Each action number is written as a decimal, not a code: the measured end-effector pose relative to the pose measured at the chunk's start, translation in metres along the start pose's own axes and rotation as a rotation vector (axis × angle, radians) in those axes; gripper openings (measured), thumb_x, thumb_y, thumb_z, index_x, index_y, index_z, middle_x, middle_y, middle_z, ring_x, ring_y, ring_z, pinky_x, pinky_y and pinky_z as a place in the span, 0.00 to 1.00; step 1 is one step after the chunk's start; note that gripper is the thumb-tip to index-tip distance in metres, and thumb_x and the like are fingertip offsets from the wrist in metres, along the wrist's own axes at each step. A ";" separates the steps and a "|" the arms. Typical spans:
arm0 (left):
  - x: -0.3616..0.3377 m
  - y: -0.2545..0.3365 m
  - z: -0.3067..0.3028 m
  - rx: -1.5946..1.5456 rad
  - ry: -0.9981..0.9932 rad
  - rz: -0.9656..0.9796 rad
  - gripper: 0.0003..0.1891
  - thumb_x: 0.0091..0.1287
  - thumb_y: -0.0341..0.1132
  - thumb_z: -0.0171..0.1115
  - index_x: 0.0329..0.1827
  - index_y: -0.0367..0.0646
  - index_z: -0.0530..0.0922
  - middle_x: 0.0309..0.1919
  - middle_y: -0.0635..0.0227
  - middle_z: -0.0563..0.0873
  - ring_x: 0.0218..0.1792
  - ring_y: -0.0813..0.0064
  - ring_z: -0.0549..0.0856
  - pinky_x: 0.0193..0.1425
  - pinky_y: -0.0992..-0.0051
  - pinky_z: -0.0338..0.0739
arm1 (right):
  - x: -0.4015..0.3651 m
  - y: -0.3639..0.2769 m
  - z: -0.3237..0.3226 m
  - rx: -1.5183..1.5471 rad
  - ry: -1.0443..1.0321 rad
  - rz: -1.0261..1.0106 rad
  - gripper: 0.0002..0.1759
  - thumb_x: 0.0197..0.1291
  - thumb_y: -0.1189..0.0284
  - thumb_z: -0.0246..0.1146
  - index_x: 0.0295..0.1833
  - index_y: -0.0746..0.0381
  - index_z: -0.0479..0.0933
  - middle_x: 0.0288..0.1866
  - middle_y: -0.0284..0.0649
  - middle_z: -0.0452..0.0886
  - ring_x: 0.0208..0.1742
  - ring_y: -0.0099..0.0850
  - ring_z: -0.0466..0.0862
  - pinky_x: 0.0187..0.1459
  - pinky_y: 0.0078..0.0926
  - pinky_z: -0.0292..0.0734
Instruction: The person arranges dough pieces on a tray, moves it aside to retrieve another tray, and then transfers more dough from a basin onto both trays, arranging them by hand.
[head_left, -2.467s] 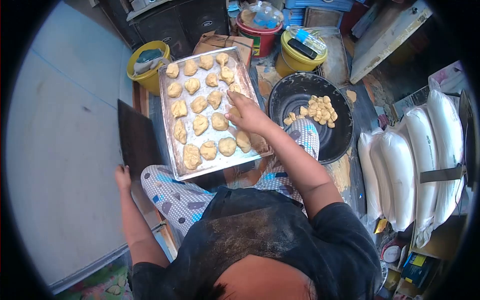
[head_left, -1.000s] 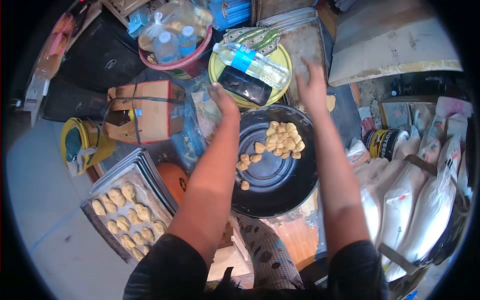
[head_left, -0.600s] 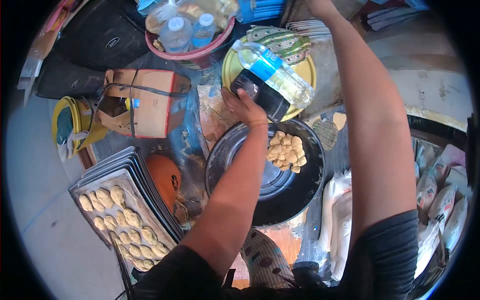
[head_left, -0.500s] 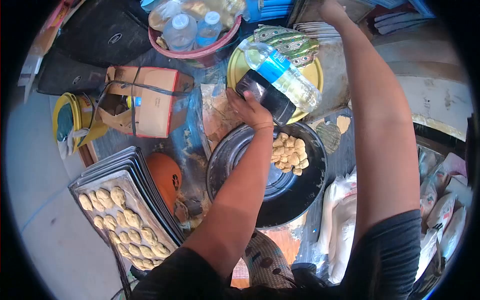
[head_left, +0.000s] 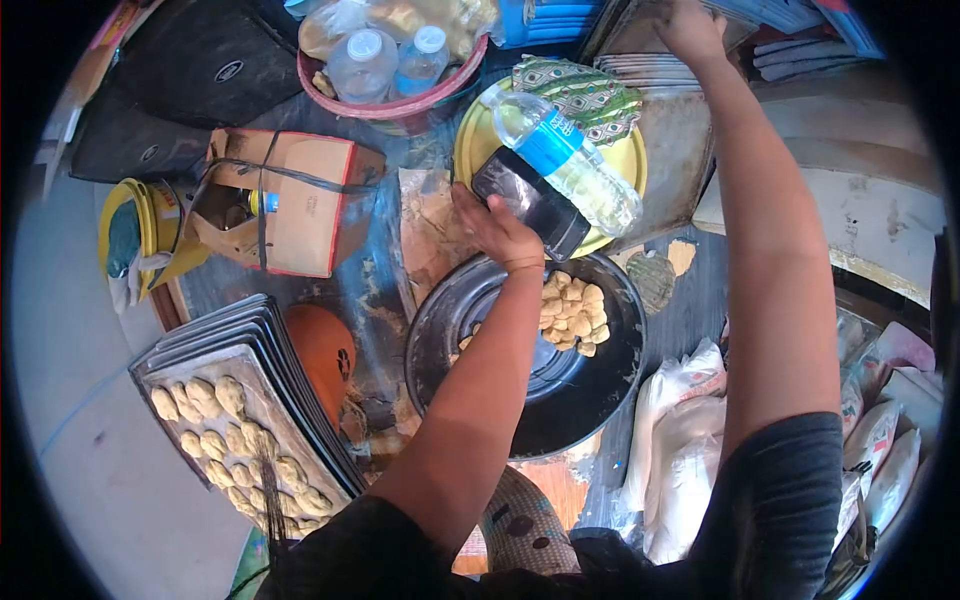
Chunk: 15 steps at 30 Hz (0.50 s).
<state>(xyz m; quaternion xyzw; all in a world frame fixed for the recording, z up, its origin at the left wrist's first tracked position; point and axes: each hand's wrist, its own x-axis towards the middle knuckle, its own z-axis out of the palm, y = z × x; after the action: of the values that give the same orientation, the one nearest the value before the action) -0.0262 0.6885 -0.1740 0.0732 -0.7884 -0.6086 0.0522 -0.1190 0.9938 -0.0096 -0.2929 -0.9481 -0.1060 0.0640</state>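
My left hand (head_left: 500, 232) has its fingers apart and rests against the edge of a dark phone-like object (head_left: 532, 200) on a yellow lid (head_left: 468, 150). A water bottle (head_left: 570, 160) lies beside that object, near a green patterned cloth (head_left: 580, 92). Below my left wrist, a black basin (head_left: 560, 420) holds pieces of dough (head_left: 574, 312). My right hand (head_left: 692, 30) reaches to the top edge, by a metal tray (head_left: 625, 30); its fingers are partly cut off by the frame, so its grip is unclear.
Stacked trays with shaped dough (head_left: 240, 440) stand at lower left beside an orange object (head_left: 320, 360). A tied cardboard box (head_left: 310, 205), a yellow bucket (head_left: 165, 235) and a pink-rimmed basin with bottles (head_left: 420, 108) lie behind. Filled plastic bags (head_left: 680, 450) are at right.
My right hand has shifted slightly right and down at the top edge. My left hand stays by the dark object. The whole view has moved slightly.
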 end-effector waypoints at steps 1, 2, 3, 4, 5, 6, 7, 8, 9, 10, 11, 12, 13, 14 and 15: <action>0.001 -0.002 0.001 -0.002 -0.002 0.002 0.38 0.73 0.57 0.37 0.71 0.27 0.58 0.70 0.41 0.62 0.71 0.45 0.59 0.75 0.55 0.49 | 0.005 0.003 0.004 0.000 0.003 -0.004 0.29 0.50 0.65 0.63 0.59 0.59 0.71 0.60 0.50 0.74 0.63 0.47 0.73 0.65 0.56 0.61; 0.000 -0.004 0.002 -0.006 -0.004 0.001 0.38 0.73 0.57 0.37 0.71 0.28 0.58 0.70 0.41 0.61 0.72 0.46 0.59 0.75 0.55 0.48 | 0.010 0.010 0.009 0.077 0.029 -0.078 0.28 0.49 0.64 0.64 0.57 0.59 0.71 0.60 0.51 0.74 0.63 0.49 0.72 0.63 0.53 0.64; -0.001 -0.004 0.001 -0.009 -0.001 -0.005 0.38 0.73 0.57 0.37 0.71 0.28 0.58 0.70 0.41 0.61 0.72 0.46 0.59 0.75 0.55 0.48 | 0.011 0.013 0.007 0.152 0.052 -0.153 0.27 0.48 0.64 0.65 0.55 0.59 0.71 0.59 0.53 0.74 0.63 0.51 0.72 0.60 0.50 0.67; 0.000 -0.003 0.001 0.002 -0.004 0.002 0.39 0.73 0.58 0.36 0.71 0.28 0.58 0.70 0.41 0.61 0.72 0.46 0.59 0.75 0.55 0.48 | 0.012 0.017 0.006 0.148 0.053 -0.161 0.27 0.48 0.64 0.65 0.55 0.59 0.71 0.59 0.53 0.74 0.63 0.51 0.72 0.60 0.50 0.67; 0.000 -0.003 0.001 0.014 -0.008 0.010 0.39 0.73 0.58 0.36 0.72 0.28 0.57 0.70 0.42 0.61 0.72 0.46 0.59 0.75 0.55 0.48 | 0.010 0.020 0.005 0.147 0.029 -0.186 0.26 0.47 0.64 0.66 0.54 0.59 0.71 0.58 0.55 0.74 0.61 0.53 0.73 0.58 0.49 0.70; 0.000 -0.004 0.001 0.013 -0.001 0.006 0.39 0.73 0.58 0.36 0.72 0.28 0.57 0.70 0.42 0.61 0.72 0.46 0.59 0.75 0.55 0.48 | 0.008 0.022 0.003 0.147 0.005 -0.212 0.25 0.46 0.65 0.66 0.52 0.59 0.71 0.56 0.56 0.75 0.59 0.56 0.73 0.55 0.48 0.72; 0.000 -0.006 0.003 0.024 0.006 0.011 0.39 0.73 0.59 0.36 0.72 0.28 0.57 0.70 0.42 0.62 0.72 0.46 0.59 0.75 0.54 0.48 | 0.011 0.032 0.013 0.063 0.094 -0.378 0.23 0.48 0.67 0.67 0.50 0.59 0.71 0.54 0.57 0.75 0.54 0.56 0.76 0.52 0.48 0.74; -0.001 -0.008 0.004 0.037 0.009 0.016 0.40 0.73 0.59 0.35 0.72 0.28 0.57 0.70 0.42 0.62 0.71 0.46 0.60 0.74 0.54 0.49 | 0.016 0.043 0.021 0.064 0.092 -0.382 0.23 0.48 0.67 0.67 0.50 0.59 0.71 0.54 0.57 0.75 0.54 0.56 0.76 0.52 0.48 0.74; -0.002 -0.009 0.005 0.038 0.012 0.014 0.40 0.73 0.59 0.35 0.72 0.28 0.57 0.70 0.42 0.62 0.71 0.46 0.60 0.74 0.54 0.49 | 0.016 0.044 0.020 0.104 0.017 -0.357 0.18 0.49 0.69 0.66 0.47 0.60 0.74 0.51 0.56 0.77 0.50 0.52 0.78 0.49 0.46 0.76; -0.002 -0.010 0.004 0.054 0.012 0.024 0.40 0.73 0.60 0.35 0.71 0.28 0.58 0.70 0.42 0.62 0.71 0.47 0.60 0.74 0.54 0.49 | 0.017 0.045 0.020 0.146 -0.059 -0.331 0.14 0.51 0.71 0.66 0.44 0.61 0.76 0.48 0.54 0.79 0.45 0.49 0.80 0.46 0.44 0.77; -0.001 -0.010 0.004 0.068 0.009 0.038 0.40 0.73 0.60 0.35 0.71 0.28 0.58 0.70 0.42 0.62 0.71 0.47 0.60 0.74 0.54 0.50 | 0.018 0.047 0.019 0.188 -0.133 -0.302 0.10 0.52 0.73 0.65 0.40 0.62 0.78 0.46 0.53 0.81 0.40 0.46 0.82 0.43 0.41 0.78; 0.000 -0.010 0.004 0.072 0.008 0.042 0.40 0.73 0.60 0.35 0.71 0.28 0.58 0.70 0.42 0.62 0.71 0.47 0.60 0.74 0.54 0.50 | 0.018 0.048 0.013 0.192 -0.133 -0.300 0.10 0.52 0.73 0.65 0.40 0.62 0.78 0.46 0.53 0.81 0.40 0.46 0.82 0.43 0.41 0.78; 0.000 -0.010 0.004 0.083 0.008 0.035 0.40 0.73 0.60 0.35 0.71 0.29 0.58 0.70 0.42 0.62 0.71 0.47 0.60 0.74 0.54 0.50 | 0.018 0.048 -0.002 0.164 -0.146 -0.293 0.09 0.52 0.72 0.66 0.39 0.63 0.79 0.40 0.51 0.81 0.37 0.45 0.82 0.41 0.40 0.77; -0.001 -0.009 0.004 0.093 0.007 0.025 0.40 0.73 0.60 0.35 0.71 0.29 0.58 0.70 0.42 0.63 0.71 0.47 0.60 0.74 0.54 0.50 | 0.019 0.049 -0.021 0.133 -0.161 -0.287 0.08 0.52 0.72 0.67 0.37 0.63 0.80 0.35 0.50 0.82 0.34 0.44 0.82 0.39 0.39 0.77; -0.001 -0.010 0.005 0.081 0.013 0.034 0.40 0.72 0.60 0.35 0.71 0.29 0.58 0.69 0.42 0.63 0.71 0.47 0.60 0.73 0.54 0.50 | 0.013 0.043 -0.056 0.081 -0.124 -0.336 0.08 0.52 0.73 0.67 0.38 0.64 0.80 0.33 0.48 0.82 0.34 0.41 0.83 0.38 0.36 0.77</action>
<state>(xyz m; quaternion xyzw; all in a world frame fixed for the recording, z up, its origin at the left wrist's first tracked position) -0.0256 0.6913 -0.1854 0.0655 -0.8131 -0.5748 0.0647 -0.1021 1.0225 0.0543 -0.1335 -0.9893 -0.0589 -0.0015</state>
